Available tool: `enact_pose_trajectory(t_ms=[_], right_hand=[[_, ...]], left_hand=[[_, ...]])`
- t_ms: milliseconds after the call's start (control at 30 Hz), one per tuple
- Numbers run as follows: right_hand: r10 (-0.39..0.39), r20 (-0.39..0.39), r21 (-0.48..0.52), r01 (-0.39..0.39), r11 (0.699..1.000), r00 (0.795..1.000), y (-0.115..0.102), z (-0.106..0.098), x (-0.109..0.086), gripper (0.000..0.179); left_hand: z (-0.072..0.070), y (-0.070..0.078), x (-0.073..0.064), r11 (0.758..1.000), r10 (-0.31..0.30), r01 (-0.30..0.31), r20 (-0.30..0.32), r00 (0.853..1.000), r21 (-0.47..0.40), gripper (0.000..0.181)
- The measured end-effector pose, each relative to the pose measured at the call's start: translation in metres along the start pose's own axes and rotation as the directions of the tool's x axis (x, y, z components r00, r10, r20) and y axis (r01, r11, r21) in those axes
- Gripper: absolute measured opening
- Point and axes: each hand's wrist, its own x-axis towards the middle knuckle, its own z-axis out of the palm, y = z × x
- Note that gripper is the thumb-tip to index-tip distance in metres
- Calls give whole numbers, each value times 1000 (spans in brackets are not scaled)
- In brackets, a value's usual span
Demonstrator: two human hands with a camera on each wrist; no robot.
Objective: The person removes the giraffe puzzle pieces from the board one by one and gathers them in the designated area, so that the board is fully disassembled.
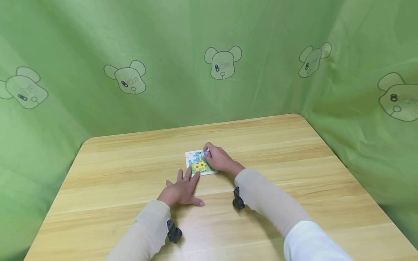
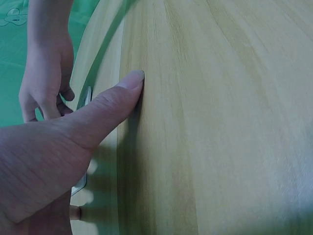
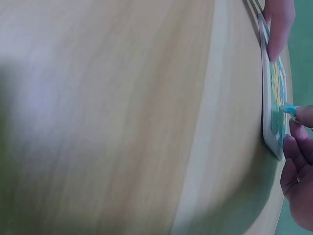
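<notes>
A small square jigsaw puzzle [image 1: 200,166] with a yellow giraffe, blue sky and a white border lies flat on the table. My right hand [image 1: 219,158] is over its right side, pinching a light-blue puzzle piece [image 3: 289,108] between thumb and finger. In the right wrist view that piece is tilted up, its lower end right at the puzzle's surface. My left hand [image 1: 183,190] spreads its fingers at the near left edge, fingertips resting on the border. Its thumb [image 2: 110,105] points out to the side over the wood. Part of the puzzle is hidden behind my right fingers.
The wooden table [image 1: 130,166] has rounded far corners. Behind and beside it hangs a green curtain [image 1: 176,98] printed with bear heads. A black camera mount [image 1: 174,232] is strapped to my left wrist, another [image 1: 238,199] to my right.
</notes>
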Motion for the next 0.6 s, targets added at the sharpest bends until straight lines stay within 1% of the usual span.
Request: enact_pose_trajectory(t_ms=[333, 600], right_hand=[[-5, -11, -13, 5, 1000, 1000, 19, -10, -8, 22], [24, -25, -23, -24, 999, 999, 37, -18, -14, 22]], left_hand=[[-1, 0, 1, 1000, -6, 6, 13, 1000, -21, 109], [-2, -1, 0, 1000, 1, -1, 7, 1000, -27, 110]])
